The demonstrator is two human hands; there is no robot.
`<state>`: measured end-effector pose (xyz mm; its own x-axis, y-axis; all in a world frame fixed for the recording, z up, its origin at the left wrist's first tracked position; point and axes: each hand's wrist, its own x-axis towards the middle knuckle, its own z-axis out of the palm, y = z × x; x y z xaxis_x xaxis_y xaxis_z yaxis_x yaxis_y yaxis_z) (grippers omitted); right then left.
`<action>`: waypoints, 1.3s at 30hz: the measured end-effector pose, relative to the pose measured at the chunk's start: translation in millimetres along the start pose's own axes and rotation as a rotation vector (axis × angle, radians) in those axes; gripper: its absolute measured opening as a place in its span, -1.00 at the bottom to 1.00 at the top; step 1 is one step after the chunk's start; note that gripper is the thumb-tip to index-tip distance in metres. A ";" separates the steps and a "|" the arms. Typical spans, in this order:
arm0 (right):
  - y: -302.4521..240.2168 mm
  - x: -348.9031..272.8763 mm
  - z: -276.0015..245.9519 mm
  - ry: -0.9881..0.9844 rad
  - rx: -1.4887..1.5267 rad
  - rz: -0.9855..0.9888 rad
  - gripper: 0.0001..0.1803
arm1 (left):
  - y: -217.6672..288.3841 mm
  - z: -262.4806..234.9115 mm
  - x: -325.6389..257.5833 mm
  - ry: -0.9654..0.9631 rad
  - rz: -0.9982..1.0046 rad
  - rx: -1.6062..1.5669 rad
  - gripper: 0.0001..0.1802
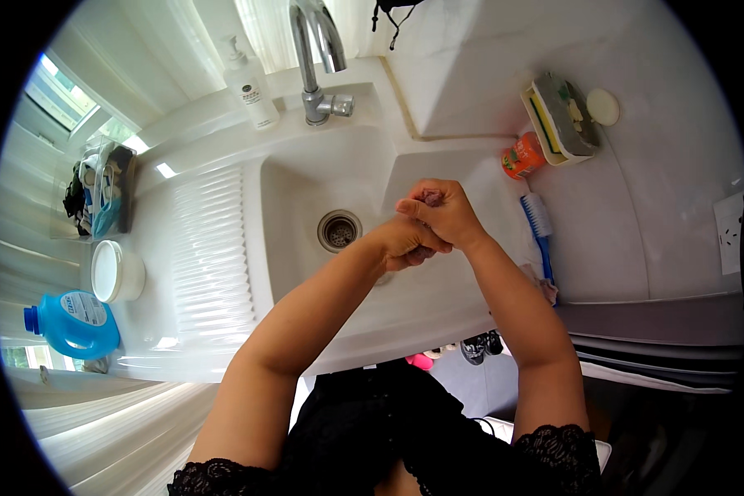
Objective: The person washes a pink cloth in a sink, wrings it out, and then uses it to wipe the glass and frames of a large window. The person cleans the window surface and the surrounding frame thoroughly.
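Both hands are closed around a crumpled mauve cloth (pixel 432 197), held above the white sink basin (pixel 302 186). My left hand (pixel 401 237) grips its lower end, and a bit of the fabric shows beneath the fingers. My right hand (pixel 445 213) is wrapped round the upper end, with a tuft sticking out at the top of the fist. The two hands press against each other. Most of the cloth is hidden inside them, so its exact kind does not show. The round drain (pixel 339 231) lies to the left of my hands.
A chrome faucet (pixel 314 99) and a white pump bottle (pixel 250 87) stand behind the basin. Left are a ribbed washboard (pixel 212 248), white tub (pixel 117 272), blue jug (pixel 78 324) and clear bin (pixel 112 194). Right are a blue brush (pixel 539 227), orange bottle (pixel 522 157) and sponge holder (pixel 560 120).
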<state>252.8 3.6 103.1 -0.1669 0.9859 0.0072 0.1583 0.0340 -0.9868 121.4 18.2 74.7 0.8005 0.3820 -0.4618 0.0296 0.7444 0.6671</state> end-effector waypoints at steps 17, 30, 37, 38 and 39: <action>14.9 11.3 48.2 0.153 -0.163 -0.085 -0.53 | -16.2 -1.8 -27.9 0.338 0.199 0.339 -0.84; 39.5 59.5 81.7 0.190 0.442 0.295 -0.64 | -8.9 -61.7 -89.3 0.470 0.202 0.227 -0.47; 1.9 123.7 71.5 0.453 -0.179 -0.059 -0.41 | -4.1 -94.7 -95.4 0.419 0.587 -0.406 -0.39; -5.5 138.6 72.7 0.477 -0.205 -0.028 -0.40 | -3.1 -96.0 -89.2 0.391 0.624 -0.512 -0.40; -12.2 153.4 73.3 0.504 -0.232 0.003 -0.39 | 0.8 -93.6 -86.9 0.340 0.635 -0.591 -0.41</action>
<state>153.9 142.5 104.4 0.3108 0.9405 0.1374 0.3775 0.0105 -0.9259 -4.2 36.8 60.6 0.3409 0.8835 -0.3212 -0.7382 0.4631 0.4904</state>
